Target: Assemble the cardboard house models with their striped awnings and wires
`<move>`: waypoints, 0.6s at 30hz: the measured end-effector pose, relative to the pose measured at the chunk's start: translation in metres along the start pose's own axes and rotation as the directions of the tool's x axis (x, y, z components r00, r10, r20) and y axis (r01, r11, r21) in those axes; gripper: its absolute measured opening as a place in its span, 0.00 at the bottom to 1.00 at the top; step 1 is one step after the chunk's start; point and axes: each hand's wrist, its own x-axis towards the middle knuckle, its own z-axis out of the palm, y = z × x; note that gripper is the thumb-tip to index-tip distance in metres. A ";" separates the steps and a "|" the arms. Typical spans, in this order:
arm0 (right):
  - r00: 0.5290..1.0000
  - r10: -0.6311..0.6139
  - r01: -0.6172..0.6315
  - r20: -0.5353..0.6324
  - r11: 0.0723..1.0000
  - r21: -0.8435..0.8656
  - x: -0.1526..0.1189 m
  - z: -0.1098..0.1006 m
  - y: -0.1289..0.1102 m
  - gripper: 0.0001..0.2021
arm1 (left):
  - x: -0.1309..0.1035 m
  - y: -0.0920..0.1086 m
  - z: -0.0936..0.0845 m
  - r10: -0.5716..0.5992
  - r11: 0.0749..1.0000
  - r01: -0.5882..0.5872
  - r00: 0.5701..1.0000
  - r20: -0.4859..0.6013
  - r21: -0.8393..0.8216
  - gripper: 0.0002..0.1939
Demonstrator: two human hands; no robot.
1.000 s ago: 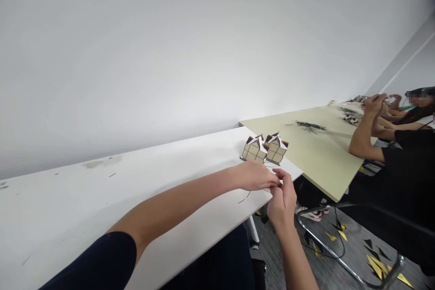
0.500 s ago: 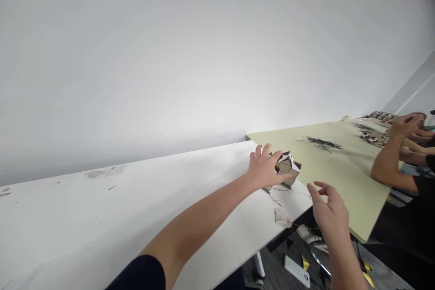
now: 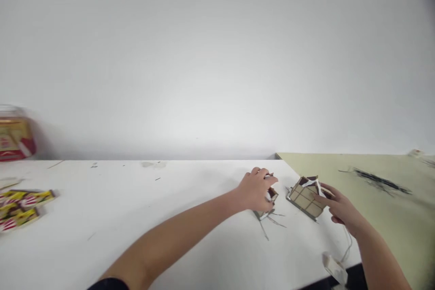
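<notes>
Pinching 1 small model house by its side, your right hand has the thumb on the panelled wall and the fingers behind. That right house is at the right end of the white worktop, its base edge slanting down to the right; you cannot tell from this view whether it is lifted clear. Your left hand has its grip curled over the left house, fingers across the far side and thumb on the near side, covering most of it. That makes 2 houses, 1 per hand, near each other but apart. Close by the left house you have at least 2 thin dark strips. Below your right hand are 1 pale cord and, at the worktop's near edge, 1 small white piece, blurred. On the 2nd worktop, the pale yellow surface to your right, lies 1 bundle of dark strands. Far to your left are 1 red-and-yellow container by the wall and several bright packets, overlapping and too blurred to count.
</notes>
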 end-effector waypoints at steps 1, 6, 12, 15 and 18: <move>1.000 -0.012 0.013 0.021 0.999 -0.036 -0.003 0.010 -0.007 0.37 | -0.015 -0.011 -0.014 0.011 1.000 -0.011 1.000 0.019 0.002 0.33; 0.988 -0.131 0.148 0.083 0.955 -0.259 -0.032 0.081 -0.050 0.40 | -0.090 -0.061 -0.076 0.045 0.997 -0.047 0.998 0.036 0.066 0.33; 0.897 -0.331 0.434 0.294 0.790 -0.434 -0.098 0.162 -0.105 0.40 | -0.163 -0.074 -0.142 -0.121 0.967 0.128 0.992 -0.043 0.218 0.35; 0.858 -0.370 0.498 0.355 0.769 -0.401 -0.129 0.178 -0.124 0.41 | -0.197 -0.045 -0.180 -0.124 0.965 0.173 0.963 -0.241 0.195 0.29; 0.851 -0.454 0.524 0.264 0.770 -0.363 -0.150 0.175 -0.139 0.40 | -0.235 -0.004 -0.221 -0.093 0.983 0.169 0.792 -0.603 0.071 0.25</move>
